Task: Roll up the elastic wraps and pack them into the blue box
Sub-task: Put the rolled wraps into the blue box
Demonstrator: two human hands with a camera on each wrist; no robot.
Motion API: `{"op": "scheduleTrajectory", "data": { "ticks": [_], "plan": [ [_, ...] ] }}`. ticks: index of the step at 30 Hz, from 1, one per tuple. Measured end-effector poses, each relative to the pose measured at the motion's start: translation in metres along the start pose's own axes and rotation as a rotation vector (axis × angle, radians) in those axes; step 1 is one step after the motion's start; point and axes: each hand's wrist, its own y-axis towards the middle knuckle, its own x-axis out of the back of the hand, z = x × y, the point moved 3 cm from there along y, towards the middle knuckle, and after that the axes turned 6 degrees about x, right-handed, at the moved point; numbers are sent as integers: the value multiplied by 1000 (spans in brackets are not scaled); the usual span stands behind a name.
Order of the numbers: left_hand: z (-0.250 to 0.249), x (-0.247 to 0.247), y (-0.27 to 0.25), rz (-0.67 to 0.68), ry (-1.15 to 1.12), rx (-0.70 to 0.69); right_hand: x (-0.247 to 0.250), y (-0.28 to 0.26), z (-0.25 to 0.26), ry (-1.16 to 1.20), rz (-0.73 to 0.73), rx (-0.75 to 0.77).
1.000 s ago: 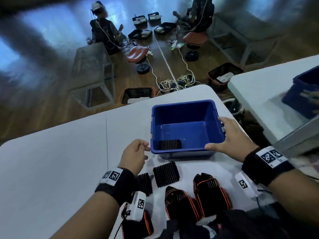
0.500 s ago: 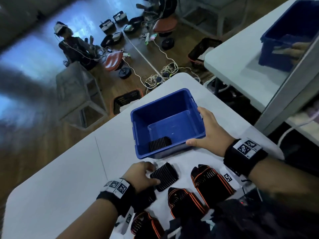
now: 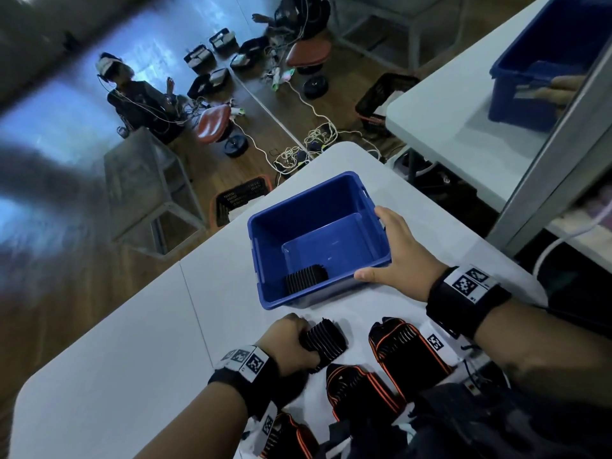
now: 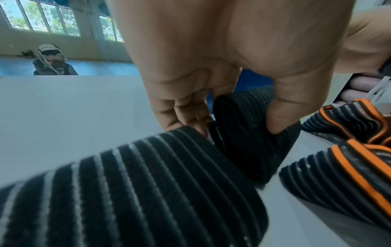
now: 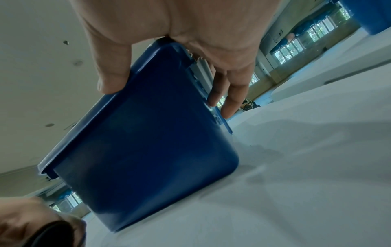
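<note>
The blue box (image 3: 275, 246) stands on the white table (image 3: 132, 342), with one rolled black wrap (image 3: 306, 278) inside at its near wall. My right hand (image 3: 394, 256) holds the box's near right corner (image 5: 148, 142), thumb on the near rim and fingers down the right side. My left hand (image 3: 291, 342) grips a ribbed black wrap (image 3: 326, 341) in front of the box, pinching it (image 4: 249, 133) between thumb and fingers. A second black wrap (image 4: 137, 192) lies under my left wrist. Orange-trimmed wraps (image 3: 407, 349) (image 3: 357, 389) (image 3: 288, 438) lie nearest me.
To the right a second white table (image 3: 447, 120) carries another blue box (image 3: 536, 61) with someone's hand at it. Beyond the far table edge the floor holds cables, stools, baskets and a seated person (image 3: 132, 94).
My left hand left the box's near left corner, dropped to the black wrap in front of it and took hold. My right hand stayed on the box. The head view tilted.
</note>
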Motion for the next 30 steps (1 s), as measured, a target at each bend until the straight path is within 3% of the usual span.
{"op": "scheduleTrajectory", "data": {
  "ticks": [15, 21, 25, 30],
  "plan": [
    [-8, -4, -11, -72, -9, -12, 1, -2, 2, 15, 10, -15],
    [-7, 3, -31, -44, -129, -19, 0, -3, 2, 3, 17, -17],
    [-3, 50, -69, -56, -284, -105, 1, -3, 3, 11, 18, -8],
    [-1, 153, -63, -304, -257, -128, 3, 0, 1, -57, 50, -9]
  ]
}}
